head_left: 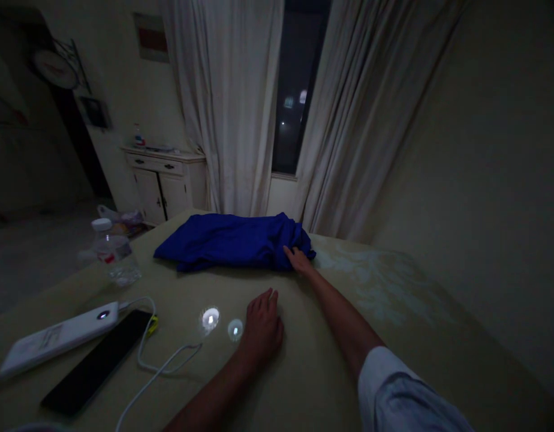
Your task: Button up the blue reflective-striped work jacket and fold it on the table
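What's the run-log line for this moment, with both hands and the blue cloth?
left hand: empty, resting on pale cover | right hand: fingertips touching blue cloth | nearby: white power bank, black phone

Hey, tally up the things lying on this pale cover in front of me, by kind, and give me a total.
Blue cloth: 1
Plastic water bottle: 1
White power bank: 1
Black smartphone: 1
White cable: 1
Total: 5

Deep blue cloth (227,241) on pale olive bedspread (376,288) with faint floral pattern
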The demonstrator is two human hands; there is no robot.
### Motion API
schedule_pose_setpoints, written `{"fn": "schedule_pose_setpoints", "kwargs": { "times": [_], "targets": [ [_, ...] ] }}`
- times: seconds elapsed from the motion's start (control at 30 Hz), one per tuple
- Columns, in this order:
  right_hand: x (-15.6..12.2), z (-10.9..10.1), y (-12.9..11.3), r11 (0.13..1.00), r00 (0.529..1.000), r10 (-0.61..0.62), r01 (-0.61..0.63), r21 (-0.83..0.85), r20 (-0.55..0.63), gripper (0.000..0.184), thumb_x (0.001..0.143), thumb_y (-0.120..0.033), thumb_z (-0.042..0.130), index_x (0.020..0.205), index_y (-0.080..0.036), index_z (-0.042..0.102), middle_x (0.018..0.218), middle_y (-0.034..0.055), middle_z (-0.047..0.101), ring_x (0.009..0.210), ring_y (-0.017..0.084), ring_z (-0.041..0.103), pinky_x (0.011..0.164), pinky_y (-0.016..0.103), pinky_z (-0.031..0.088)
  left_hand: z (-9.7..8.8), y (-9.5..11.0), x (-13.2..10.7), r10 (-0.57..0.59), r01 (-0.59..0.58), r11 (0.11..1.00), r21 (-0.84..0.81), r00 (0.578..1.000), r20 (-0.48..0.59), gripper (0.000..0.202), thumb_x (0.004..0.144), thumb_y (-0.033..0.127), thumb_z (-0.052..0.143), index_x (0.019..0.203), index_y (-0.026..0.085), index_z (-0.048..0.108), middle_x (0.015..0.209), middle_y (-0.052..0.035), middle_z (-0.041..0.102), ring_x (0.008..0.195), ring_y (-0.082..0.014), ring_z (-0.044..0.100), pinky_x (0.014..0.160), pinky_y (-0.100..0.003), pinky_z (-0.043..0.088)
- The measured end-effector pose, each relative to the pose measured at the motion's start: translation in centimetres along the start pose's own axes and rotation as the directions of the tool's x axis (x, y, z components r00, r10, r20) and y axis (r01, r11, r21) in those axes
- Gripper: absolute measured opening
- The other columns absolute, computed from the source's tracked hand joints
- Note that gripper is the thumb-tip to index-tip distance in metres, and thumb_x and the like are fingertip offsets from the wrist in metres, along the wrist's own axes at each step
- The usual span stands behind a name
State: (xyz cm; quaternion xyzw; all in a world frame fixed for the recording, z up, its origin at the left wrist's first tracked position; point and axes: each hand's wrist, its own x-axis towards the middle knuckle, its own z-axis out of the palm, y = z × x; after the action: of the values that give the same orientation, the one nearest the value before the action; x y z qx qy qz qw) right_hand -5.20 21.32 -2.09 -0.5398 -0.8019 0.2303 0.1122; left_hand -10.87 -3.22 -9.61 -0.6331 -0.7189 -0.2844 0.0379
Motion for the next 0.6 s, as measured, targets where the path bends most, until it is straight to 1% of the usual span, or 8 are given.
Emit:
{"fn": "schedule_pose_setpoints", "kwargs": {
  "times": [0.03, 0.1, 0.2, 0.3, 0.37, 0.43, 0.53, 0.6],
  "targets": [
    [-0.1, -0.3, 0.2, 1.000, 1.000, 0.011, -0.011, 0.005, -0.015, 0.075, 0.104, -0.071, 0.030, 0.142, -0.013, 0.057, 0.140, 0.0203, 0.063, 0.129, 0.030, 0.060, 0.108, 0.038, 0.041, -0.1, 0.1, 0.0, -0.006, 0.006, 1.000, -0.004, 1.000, 0.011, 0.067, 0.086, 0.018, 0.053, 0.153, 0.012, 0.047, 0.155, -0.0182, 0.053, 0.140, -0.0319, 0.048, 0.119, -0.052, 0.035],
    [-0.6, -0.5, 0.5, 0.999, 0.991, 0.026, -0.028, -0.015, -0.128, 0.077, 0.101, -0.075, 0.033, 0.137, -0.012, 0.059, 0.139, 0.0238, 0.061, 0.131, 0.034, 0.057, 0.110, 0.044, 0.040, -0.2, 0.3, -0.1, -0.009, 0.009, 1.000, -0.007, 1.000, 0.028, 0.066, 0.087, 0.019, 0.053, 0.153, 0.013, 0.048, 0.153, -0.0177, 0.054, 0.139, -0.0319, 0.049, 0.118, -0.052, 0.034],
    [-1.1, -0.1, 0.0, 0.998, 0.960, -0.014, -0.005, -0.068, -0.281, 0.070, 0.096, -0.074, 0.050, 0.128, -0.013, 0.065, 0.141, 0.0249, 0.058, 0.135, 0.038, 0.051, 0.112, 0.049, 0.038, -0.5, 0.5, 0.0, -0.022, 0.022, 1.000, -0.002, 0.998, 0.052, 0.065, 0.087, 0.020, 0.054, 0.152, 0.014, 0.049, 0.152, -0.0182, 0.055, 0.139, -0.0325, 0.049, 0.118, -0.052, 0.034],
    [-1.2, 0.5, -0.8, 1.000, 0.977, -0.021, 0.017, -0.019, -0.213, 0.045, 0.095, -0.049, 0.065, 0.120, -0.012, 0.069, 0.133, 0.0223, 0.064, 0.127, 0.034, 0.058, 0.106, 0.042, 0.044, -1.0, 0.7, 0.2, -0.032, 0.031, 0.999, 0.017, 0.996, 0.083, 0.063, 0.088, 0.022, 0.054, 0.150, 0.013, 0.051, 0.151, -0.0191, 0.056, 0.138, -0.0330, 0.049, 0.117, -0.052, 0.034],
    [-1.3, 0.4, -1.2, 0.998, 0.976, -0.032, 0.042, 0.041, -0.214, 0.031, 0.097, -0.033, 0.061, 0.118, -0.012, 0.070, 0.130, 0.0209, 0.066, 0.124, 0.030, 0.061, 0.106, 0.039, 0.044, -1.3, 0.8, 0.3, -0.041, 0.039, 0.999, 0.029, 0.995, 0.090, 0.062, 0.088, 0.021, 0.054, 0.149, 0.012, 0.052, 0.149, -0.0195, 0.057, 0.137, -0.0327, 0.050, 0.116, -0.051, 0.035],
    [-1.8, -0.4, -1.4, 0.992, 0.962, -0.061, 0.089, 0.094, -0.267, 0.030, 0.100, -0.026, 0.053, 0.121, -0.012, 0.068, 0.130, 0.0198, 0.067, 0.124, 0.029, 0.061, 0.107, 0.037, 0.043, -1.6, 0.8, 0.4, -0.045, 0.042, 0.999, 0.034, 0.995, 0.088, 0.061, 0.088, 0.021, 0.053, 0.148, 0.011, 0.052, 0.147, -0.0198, 0.058, 0.136, -0.0323, 0.052, 0.115, -0.052, 0.037],
    [-3.1, -2.8, -0.9, 0.976, 0.937, -0.087, 0.147, 0.158, -0.338, 0.035, 0.103, -0.032, 0.043, 0.126, -0.016, 0.065, 0.126, 0.0154, 0.070, 0.120, 0.027, 0.063, 0.105, 0.037, 0.046, -1.9, 0.8, 0.5, -0.036, 0.035, 0.999, 0.025, 0.998, 0.052, 0.059, 0.088, 0.019, 0.053, 0.147, 0.010, 0.052, 0.145, -0.0203, 0.059, 0.134, -0.0326, 0.053, 0.113, -0.053, 0.039],
    [-4.5, -5.0, 0.3, 0.950, 0.929, -0.115, 0.205, 0.233, -0.351, 0.039, 0.103, -0.041, 0.043, 0.128, -0.019, 0.063, 0.119, 0.0109, 0.073, 0.113, 0.026, 0.065, 0.098, 0.037, 0.052, -2.0, 0.9, 0.4, -0.004, 0.004, 1.000, -0.009, 1.000, -0.026, 0.059, 0.088, 0.015, 0.051, 0.147, 0.012, 0.050, 0.147, -0.0196, 0.057, 0.137, -0.0315, 0.051, 0.114, -0.053, 0.039]
  ]
}}
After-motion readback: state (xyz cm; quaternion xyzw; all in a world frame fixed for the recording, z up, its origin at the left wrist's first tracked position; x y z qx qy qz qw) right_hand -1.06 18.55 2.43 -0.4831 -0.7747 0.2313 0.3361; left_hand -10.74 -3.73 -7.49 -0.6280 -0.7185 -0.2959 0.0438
